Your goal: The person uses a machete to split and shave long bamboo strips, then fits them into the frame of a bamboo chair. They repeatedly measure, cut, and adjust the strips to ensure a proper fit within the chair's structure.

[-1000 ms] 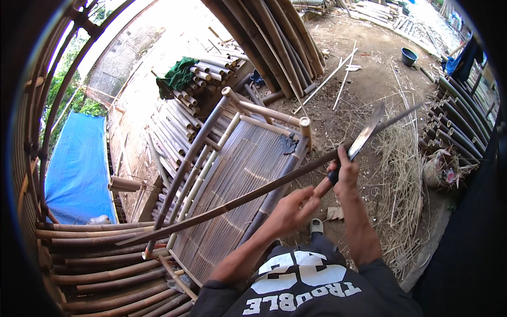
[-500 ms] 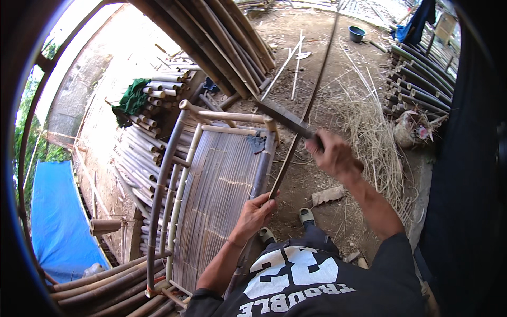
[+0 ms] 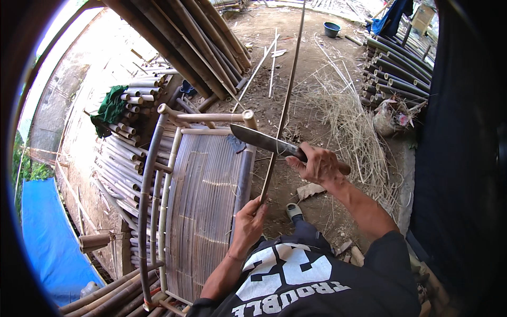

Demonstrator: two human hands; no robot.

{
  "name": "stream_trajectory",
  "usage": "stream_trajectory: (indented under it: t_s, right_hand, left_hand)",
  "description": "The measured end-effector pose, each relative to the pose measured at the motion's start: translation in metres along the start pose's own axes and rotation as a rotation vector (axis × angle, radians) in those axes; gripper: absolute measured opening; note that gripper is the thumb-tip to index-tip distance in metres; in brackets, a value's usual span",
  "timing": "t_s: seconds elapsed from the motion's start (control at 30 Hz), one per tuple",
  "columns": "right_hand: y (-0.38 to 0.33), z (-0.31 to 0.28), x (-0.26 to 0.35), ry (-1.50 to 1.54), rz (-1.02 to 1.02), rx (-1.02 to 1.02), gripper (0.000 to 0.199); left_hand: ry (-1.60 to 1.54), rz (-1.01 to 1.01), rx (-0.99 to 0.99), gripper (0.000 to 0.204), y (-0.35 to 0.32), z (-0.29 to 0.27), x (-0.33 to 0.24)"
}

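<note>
My left hand (image 3: 250, 221) is closed around the lower end of a long, thin bamboo strip (image 3: 285, 108), which slants up and away from me. In my right hand (image 3: 318, 165) is the dark handle of a machete (image 3: 257, 140), its broad blade pointing left. The blade crosses the strip a short way above my left hand and appears to touch it. To the left of the strip stands a bamboo bench (image 3: 203, 195) with a slatted top. A small grey-blue rag (image 3: 236, 143) lies at the bench's far right corner.
Stacked bamboo poles (image 3: 119, 174) lie left of the bench, with a green cloth (image 3: 110, 111) on them. Thick poles (image 3: 179, 42) lean at the upper left. Shavings (image 3: 343, 121) litter the ground at right, near another pole stack (image 3: 396, 68). A dark bucket (image 3: 331, 29) stands far off.
The machete has slid down the strip toward my left hand, and its blade now shows broader. The strip stands a little more upright. My view has shifted somewhat to the right.
</note>
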State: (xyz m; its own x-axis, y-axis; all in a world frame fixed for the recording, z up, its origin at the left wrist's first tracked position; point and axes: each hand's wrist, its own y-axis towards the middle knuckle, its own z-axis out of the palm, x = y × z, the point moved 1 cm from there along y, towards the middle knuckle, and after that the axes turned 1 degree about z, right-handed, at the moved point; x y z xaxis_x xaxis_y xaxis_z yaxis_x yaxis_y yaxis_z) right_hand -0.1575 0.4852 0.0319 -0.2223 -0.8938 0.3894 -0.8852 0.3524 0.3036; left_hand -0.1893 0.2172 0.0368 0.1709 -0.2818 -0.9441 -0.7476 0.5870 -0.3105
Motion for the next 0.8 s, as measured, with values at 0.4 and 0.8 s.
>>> stream_trajectory:
  t_s: [0.4, 0.8]
  right_hand:
    - [0.037, -0.046, -0.073, -0.064, 0.126, 0.01, 0.064]
    - [0.062, -0.113, -0.118, -0.119, 0.26, -0.25, 0.071]
  left_hand:
    - [0.168, 0.161, 0.014, 0.026, -0.096, -0.036, 0.05]
    - [-0.01, -0.095, 0.06, 0.033, -0.153, -0.072, 0.075]
